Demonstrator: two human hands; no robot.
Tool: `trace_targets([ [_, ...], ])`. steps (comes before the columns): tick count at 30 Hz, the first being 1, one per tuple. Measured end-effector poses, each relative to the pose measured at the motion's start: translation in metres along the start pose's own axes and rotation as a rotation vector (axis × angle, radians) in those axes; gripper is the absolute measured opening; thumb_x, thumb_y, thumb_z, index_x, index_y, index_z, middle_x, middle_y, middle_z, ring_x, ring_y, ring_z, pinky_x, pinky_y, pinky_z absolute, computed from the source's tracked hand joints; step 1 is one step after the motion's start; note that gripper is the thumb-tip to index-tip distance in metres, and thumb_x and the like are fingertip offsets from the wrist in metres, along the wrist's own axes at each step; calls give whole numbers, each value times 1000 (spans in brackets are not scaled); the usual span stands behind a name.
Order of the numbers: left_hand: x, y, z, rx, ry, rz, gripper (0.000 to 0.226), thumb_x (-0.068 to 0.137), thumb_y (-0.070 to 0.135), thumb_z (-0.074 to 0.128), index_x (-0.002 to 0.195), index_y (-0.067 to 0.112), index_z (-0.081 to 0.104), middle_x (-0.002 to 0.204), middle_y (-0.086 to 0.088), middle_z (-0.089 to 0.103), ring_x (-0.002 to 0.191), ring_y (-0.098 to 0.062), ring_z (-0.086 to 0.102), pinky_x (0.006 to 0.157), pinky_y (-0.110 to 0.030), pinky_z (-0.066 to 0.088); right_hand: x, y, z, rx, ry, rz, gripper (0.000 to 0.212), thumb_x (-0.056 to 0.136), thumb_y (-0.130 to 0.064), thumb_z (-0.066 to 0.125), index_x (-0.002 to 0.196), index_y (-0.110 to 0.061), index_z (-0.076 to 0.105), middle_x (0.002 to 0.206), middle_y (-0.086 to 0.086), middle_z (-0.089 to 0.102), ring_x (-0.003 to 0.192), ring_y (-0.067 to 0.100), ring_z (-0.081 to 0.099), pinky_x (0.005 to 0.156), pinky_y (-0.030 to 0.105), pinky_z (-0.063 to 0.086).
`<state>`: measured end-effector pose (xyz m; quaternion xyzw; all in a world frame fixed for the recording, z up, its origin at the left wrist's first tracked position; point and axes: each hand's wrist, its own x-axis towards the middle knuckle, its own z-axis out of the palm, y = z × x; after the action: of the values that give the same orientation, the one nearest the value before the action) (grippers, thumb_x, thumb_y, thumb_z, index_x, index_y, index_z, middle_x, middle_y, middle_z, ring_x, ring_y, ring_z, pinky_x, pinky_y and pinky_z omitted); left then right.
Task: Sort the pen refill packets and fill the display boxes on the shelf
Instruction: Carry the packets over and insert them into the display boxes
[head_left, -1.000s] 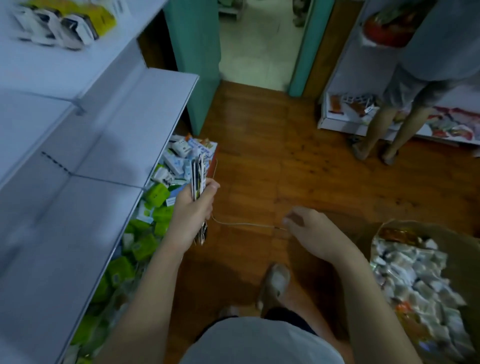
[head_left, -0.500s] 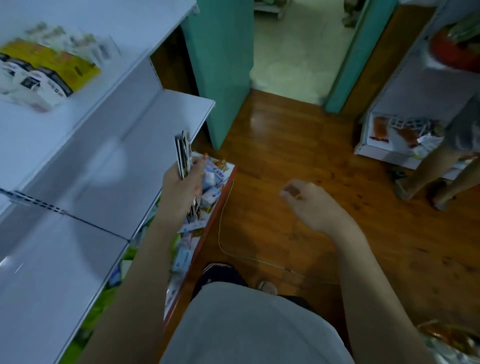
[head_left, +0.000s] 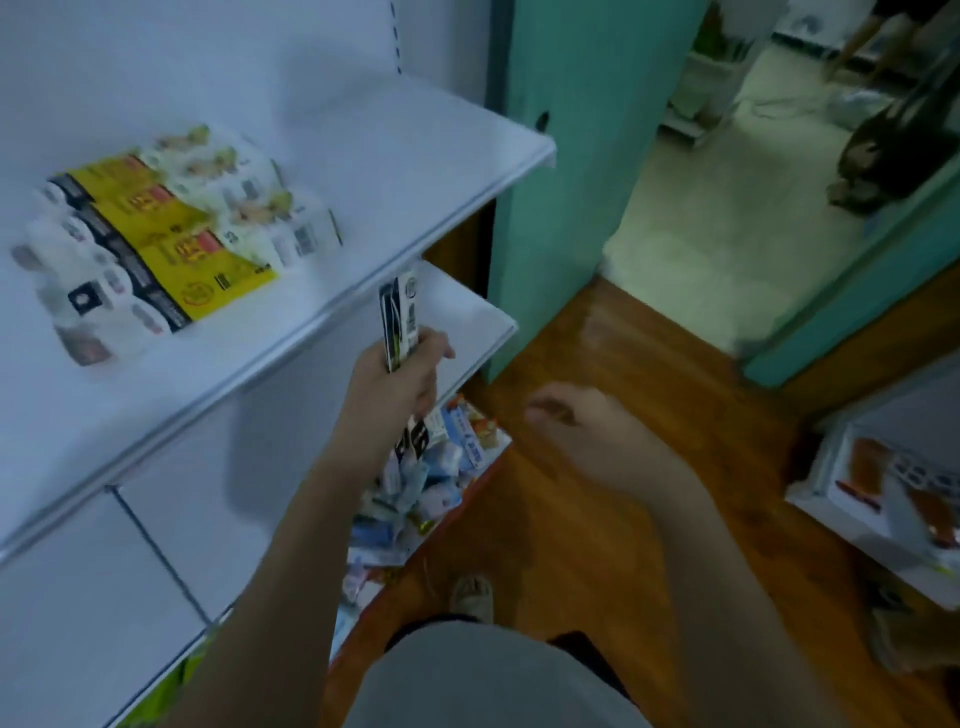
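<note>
Raised since half a second ago, the left hand (head_left: 395, 379) now holds its stack of packets (head_left: 399, 322) up against the front lip of the upper shelf (head_left: 415, 171); earlier it was level with the shelf below. Its fingers are curled tight round the middle of the stack, which stands on edge, thin flat cards with dark and white printing showing above and below the fist.

On the upper shelf, left of the hand, lie the display boxes (head_left: 156, 239): glossy cardboard, laid side by side, some yellow with black bands, some white with pale pictures. Motion blur smears their print beyond reading.

Right of the hand, the right hand (head_left: 576, 431) hangs over the wooden floor (head_left: 649, 389) with loosely bent fingers and nothing in them.

Below the upper shelf, past the left forearm, a heap of loose packets (head_left: 426, 478) in crinkled blue and white wrappers fills the bottom tier; the forearm hides much of it. Smooth white panels make up the shelving, and the floor boards are reddish and shiny. A grey garment cuts off the lower edge, with one shoe (head_left: 470, 592) showing.
</note>
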<state>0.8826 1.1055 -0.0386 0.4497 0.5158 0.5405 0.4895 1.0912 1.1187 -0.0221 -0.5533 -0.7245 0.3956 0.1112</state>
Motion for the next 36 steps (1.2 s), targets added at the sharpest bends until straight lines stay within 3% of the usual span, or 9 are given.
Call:
trace_targets([
  [3, 41, 49, -3, -119, 33, 150, 40, 103, 29, 44, 66, 24, 57, 55, 1, 30, 48, -16, 29, 52, -30, 31, 50, -47, -22, 236, 42, -204, 16, 102, -37, 49, 108, -33, 63, 103, -15, 66, 97, 1, 60, 85, 24, 51],
  [8, 82, 115, -31, -230, 250, 376, 45, 105, 27, 37, 61, 22, 48, 54, 1, 45, 53, -21, 37, 57, -36, 31, 114, -129, -23, 395, -257, -472, 21, 102, -32, 49, 116, -20, 61, 99, 2, 66, 88, 9, 62, 80, 38, 51],
  [10, 93, 124, -43, -145, 363, 410, 43, 103, 32, 38, 64, 22, 51, 64, -1, 53, 55, -20, 40, 51, -36, 27, 138, -152, -19, 460, -343, -550, 14, 102, -25, 52, 109, -18, 61, 91, 3, 69, 79, 15, 65, 70, 39, 52],
  [13, 102, 136, -61, 68, 564, 394, 39, 102, 41, 43, 77, 14, 56, 74, -5, 55, 60, -19, 53, 49, -32, 41, 173, -174, -16, 575, -390, -623, 10, 100, -17, 56, 96, -24, 61, 71, -7, 64, 62, 14, 56, 57, 31, 44],
  [18, 86, 152, -95, 255, 806, 284, 24, 99, 28, 58, 89, 7, 65, 72, 3, 69, 67, -16, 63, 60, -33, 50, 221, -210, -13, 459, -575, -718, 9, 99, -21, 57, 101, -28, 63, 67, -13, 62, 55, 1, 54, 56, 19, 42],
  [23, 52, 152, -120, 189, 1007, 280, 15, 99, 16, 57, 90, 8, 67, 74, -1, 70, 68, -19, 59, 52, -24, 44, 234, -253, 5, 223, -819, -918, 6, 99, -30, 59, 96, -26, 63, 75, -3, 63, 61, 9, 55, 55, 29, 46],
  [26, 31, 146, -136, 172, 1092, 305, 18, 100, 13, 55, 87, 9, 67, 76, -6, 69, 64, -23, 53, 48, -23, 39, 234, -267, 13, 124, -897, -981, 27, 99, -42, 52, 103, -18, 65, 81, -2, 63, 69, 9, 58, 61, 32, 49],
  [30, 19, 147, -172, 179, 1242, 356, 28, 100, 14, 54, 79, 20, 71, 87, -8, 75, 72, -31, 56, 49, -24, 39, 266, -287, 25, 114, -692, -977, 24, 102, -38, 49, 112, -24, 65, 104, -12, 65, 94, 5, 61, 77, 23, 48],
  [36, 33, 144, -226, 180, 1293, 307, 16, 98, 16, 60, 95, 4, 70, 95, -7, 77, 83, -25, 71, 58, -25, 51, 312, -320, 55, -275, -393, -1063, 32, 96, -23, 60, 127, -18, 58, 127, -1, 58, 117, 18, 53, 97, 41, 47],
])
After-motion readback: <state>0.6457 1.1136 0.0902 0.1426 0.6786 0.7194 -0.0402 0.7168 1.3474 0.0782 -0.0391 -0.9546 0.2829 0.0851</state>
